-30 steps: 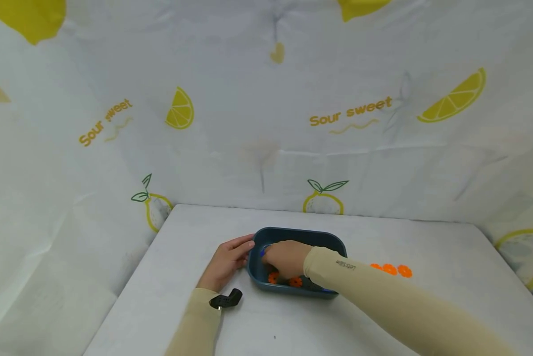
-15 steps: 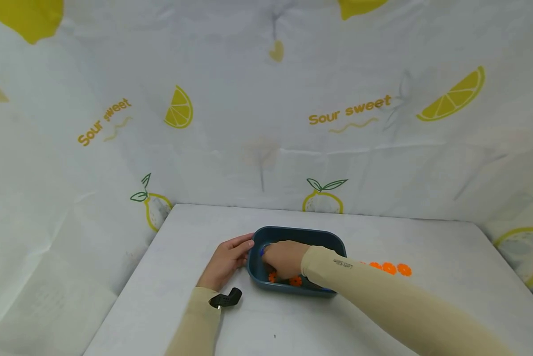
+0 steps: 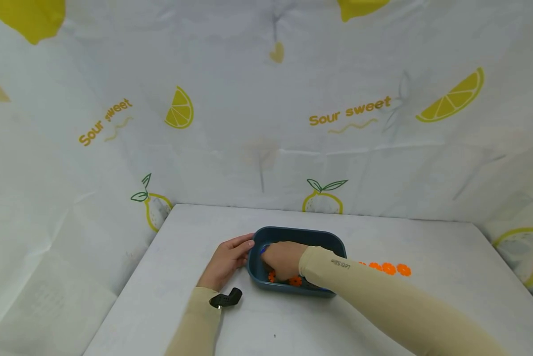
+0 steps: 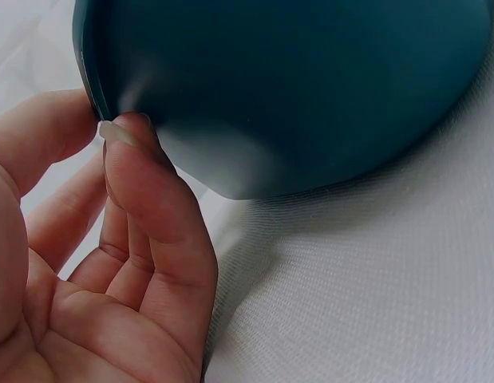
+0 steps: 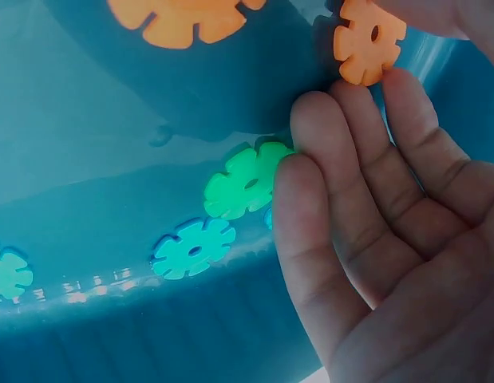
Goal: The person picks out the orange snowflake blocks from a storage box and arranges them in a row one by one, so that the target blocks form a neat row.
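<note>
- Left hand (image 3: 223,263): its fingers touch the left rim of the dark blue box (image 3: 288,289) — I can't tell if they pinch it.
- A blue flower (image 3: 263,251) is in the box, at the left.
- The right hand (image 3: 285,259) is just beside it, fingers bent — I can't tell if it pinches anything.
- Two orange flowers (image 3: 295,281) lie in the box's near part.
- More orange flowers (image 3: 388,268) sit on the table (image 3: 453,257), right.

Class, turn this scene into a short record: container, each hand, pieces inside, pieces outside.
container: dark blue tub on a white table
left hand: holds the tub's left end
right hand: inside the tub; grip on any piece unclear
pieces inside: notched discs, including orange, green and blue
pieces outside: orange row, partly behind right sleeve
</note>
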### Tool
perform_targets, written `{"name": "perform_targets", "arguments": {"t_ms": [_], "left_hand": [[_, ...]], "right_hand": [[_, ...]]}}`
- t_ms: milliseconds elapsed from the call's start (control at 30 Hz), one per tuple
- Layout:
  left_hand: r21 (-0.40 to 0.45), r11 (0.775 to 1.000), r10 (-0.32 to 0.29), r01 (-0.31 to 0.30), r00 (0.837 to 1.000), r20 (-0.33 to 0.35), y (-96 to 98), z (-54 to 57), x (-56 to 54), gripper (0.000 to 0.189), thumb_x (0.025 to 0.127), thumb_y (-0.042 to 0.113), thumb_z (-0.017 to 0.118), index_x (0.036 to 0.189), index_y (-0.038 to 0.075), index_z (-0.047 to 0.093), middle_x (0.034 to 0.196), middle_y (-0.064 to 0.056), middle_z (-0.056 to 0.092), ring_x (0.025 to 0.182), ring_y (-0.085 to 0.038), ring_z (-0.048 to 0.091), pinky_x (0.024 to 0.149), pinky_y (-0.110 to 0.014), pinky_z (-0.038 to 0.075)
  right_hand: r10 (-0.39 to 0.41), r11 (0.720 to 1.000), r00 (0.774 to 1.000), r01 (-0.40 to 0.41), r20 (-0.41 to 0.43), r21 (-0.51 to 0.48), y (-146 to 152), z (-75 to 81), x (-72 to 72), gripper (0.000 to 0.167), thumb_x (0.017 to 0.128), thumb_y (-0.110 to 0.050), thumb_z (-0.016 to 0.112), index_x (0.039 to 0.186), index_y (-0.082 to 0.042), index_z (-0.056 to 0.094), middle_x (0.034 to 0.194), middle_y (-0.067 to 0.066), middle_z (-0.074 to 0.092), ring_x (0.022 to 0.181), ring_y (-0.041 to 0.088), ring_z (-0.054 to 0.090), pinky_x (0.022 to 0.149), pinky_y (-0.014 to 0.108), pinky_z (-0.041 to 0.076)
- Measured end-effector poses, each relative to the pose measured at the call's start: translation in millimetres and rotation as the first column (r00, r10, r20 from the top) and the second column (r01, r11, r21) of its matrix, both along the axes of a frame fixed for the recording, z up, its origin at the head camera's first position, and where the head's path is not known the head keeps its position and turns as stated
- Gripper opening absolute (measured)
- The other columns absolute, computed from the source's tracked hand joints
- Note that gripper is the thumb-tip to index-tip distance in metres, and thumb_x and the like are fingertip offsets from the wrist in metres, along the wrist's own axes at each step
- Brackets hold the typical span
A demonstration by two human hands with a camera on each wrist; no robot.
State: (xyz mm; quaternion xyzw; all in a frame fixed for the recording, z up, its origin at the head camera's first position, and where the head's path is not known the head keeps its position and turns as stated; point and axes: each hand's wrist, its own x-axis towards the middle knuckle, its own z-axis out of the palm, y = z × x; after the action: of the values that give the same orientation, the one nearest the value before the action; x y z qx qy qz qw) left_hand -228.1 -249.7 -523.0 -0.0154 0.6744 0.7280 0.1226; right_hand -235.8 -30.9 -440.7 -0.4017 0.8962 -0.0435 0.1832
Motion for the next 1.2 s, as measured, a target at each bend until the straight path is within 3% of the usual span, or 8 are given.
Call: {"name": "perform_targets", "arguments": {"t_ms": [200,433,667,833,1033,1200], "left_hand": [[-0.01,1.0,-0.003,0.003,1.0,0.005,3.8,-1.8,-1.5,0.054,0.095,0.045,0.083,0.142,0.021,0.072,0.112,-0.002,0.075,0.089,-0.015,0.065,0.079,-0.025,0.056],[-0.018,1.0,-0.003,0.003,1.0,0.007,5.4,-2.2,-2.5,0.052,0.096,0.043,0.082,0.142,0.021,0.072,0.113,-0.003,0.075,0.092,-0.017,0.066,0.081,-0.026,0.057],[-0.033,0.999,0.011,-0.01,1.0,0.017,0.8,-0.6,0.1,0.052,0.096,0.043,0.082,0.142,0.02,0.073,0.115,-0.004,0.074,0.096,-0.018,0.065,0.083,-0.027,0.058],[-0.058,0.998,0.032,-0.031,0.999,0.019,-0.5,-0.2,2.8,0.053,0.097,0.045,0.081,0.142,0.02,0.072,0.118,-0.005,0.073,0.099,-0.02,0.064,0.084,-0.027,0.058],[-0.055,0.998,0.039,-0.038,0.999,0.023,-0.9,0.6,6.6,0.054,0.097,0.043,0.081,0.144,0.017,0.071,0.115,-0.004,0.07,0.099,-0.019,0.062,0.082,-0.026,0.057],[-0.035,0.999,0.042,-0.041,0.999,0.027,3.7,0.1,6.4,0.054,0.098,0.039,0.081,0.145,0.015,0.069,0.113,-0.002,0.071,0.096,-0.017,0.063,0.082,-0.026,0.057]], "right_hand": [[-0.005,1.0,1.0,0.005,0.0,0.004,4.0,-1.7,-1.5,0.019,0.089,-0.011,0.085,0.093,-0.021,0.07,0.078,-0.009,0.062,0.068,0.012,0.056,0.069,0.026,0.054],[0.011,0.999,1.0,-0.012,-0.02,-0.036,10.2,-0.6,-11.6,0.021,0.085,-0.025,0.091,0.1,-0.021,0.078,0.088,-0.012,0.066,0.079,0.008,0.059,0.078,0.026,0.057],[-0.055,0.984,0.997,0.062,0.044,-0.164,27.8,11.3,-19.1,0.024,0.085,-0.027,0.088,0.105,-0.021,0.077,0.094,-0.011,0.065,0.086,0.01,0.059,0.082,0.027,0.055],[-0.137,0.927,0.981,0.175,0.134,-0.331,60.7,20.3,-15.2,0.025,0.087,-0.023,0.086,0.11,-0.021,0.076,0.102,-0.01,0.067,0.093,0.01,0.061,0.087,0.028,0.056],[-0.234,0.834,0.961,0.277,0.149,-0.476,113.9,23.3,-3.0,0.024,0.091,-0.024,0.083,0.114,-0.022,0.076,0.109,-0.011,0.07,0.096,0.01,0.065,0.089,0.028,0.058],[-0.351,0.747,0.922,0.38,0.162,-0.545,160.0,20.2,11.1,0.026,0.091,-0.023,0.085,0.116,-0.022,0.076,0.108,-0.009,0.072,0.097,0.013,0.067,0.09,0.032,0.059]]}}
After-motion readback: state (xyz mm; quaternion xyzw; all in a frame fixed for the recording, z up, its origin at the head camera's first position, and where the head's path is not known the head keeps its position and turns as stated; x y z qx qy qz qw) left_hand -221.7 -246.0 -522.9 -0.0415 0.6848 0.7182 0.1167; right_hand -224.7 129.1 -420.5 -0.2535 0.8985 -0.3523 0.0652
